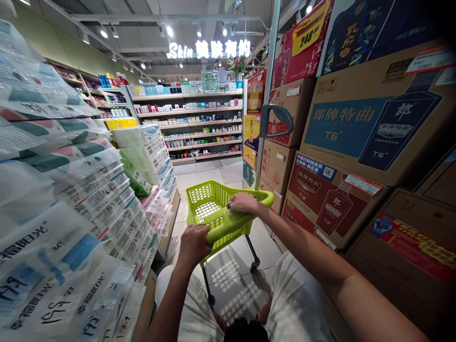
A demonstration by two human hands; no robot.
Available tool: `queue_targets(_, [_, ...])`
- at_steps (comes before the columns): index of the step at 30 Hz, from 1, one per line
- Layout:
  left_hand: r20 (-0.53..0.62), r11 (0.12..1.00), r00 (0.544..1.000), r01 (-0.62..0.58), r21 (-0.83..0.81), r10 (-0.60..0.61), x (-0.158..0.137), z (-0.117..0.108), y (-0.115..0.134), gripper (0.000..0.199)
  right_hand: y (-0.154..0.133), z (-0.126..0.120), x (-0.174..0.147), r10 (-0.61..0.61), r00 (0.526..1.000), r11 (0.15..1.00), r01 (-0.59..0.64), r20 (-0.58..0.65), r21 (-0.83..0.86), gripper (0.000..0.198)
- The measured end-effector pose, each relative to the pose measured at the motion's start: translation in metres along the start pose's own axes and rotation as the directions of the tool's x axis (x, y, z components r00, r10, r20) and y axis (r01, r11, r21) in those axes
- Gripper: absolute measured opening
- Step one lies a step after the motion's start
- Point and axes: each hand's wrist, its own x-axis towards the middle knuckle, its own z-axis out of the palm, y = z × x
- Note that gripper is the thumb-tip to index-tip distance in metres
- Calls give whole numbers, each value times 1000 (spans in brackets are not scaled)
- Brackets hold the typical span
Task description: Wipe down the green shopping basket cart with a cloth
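Note:
A lime-green plastic shopping cart stands in front of me on thin dark legs with casters. Its lattice basket shows a bare bottom in the part I can see. My left hand is wrapped round the near left corner of the cart's rim. Further up, on the right part of the handle, my right hand rests with its fingers curled over the bar.
Stacked packs of tissue paper line the left side. Cardboard liquor cartons are piled high on the right, beside a metal pole with a dark grey handle. Tiled floor leads to shelves of skincare products.

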Motion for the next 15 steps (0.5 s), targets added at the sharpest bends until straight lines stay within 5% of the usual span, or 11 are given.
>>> queue_targets(5, [-23,1000,1000,-1,-28,1,2,0,8,6,-12,10,-20,-227,958,973,229,-173,-8,22])
queue_targets(10, [-36,999,999,8,-35,-9,4,1,9,6,0,1,-34,-185,964,983,185,-189,-19,30])
queue_targets(15, [-44,999,999,14,-32,-16,7,3,12,5,-7,3,-43,-508,836,859,509,-208,-53,19])
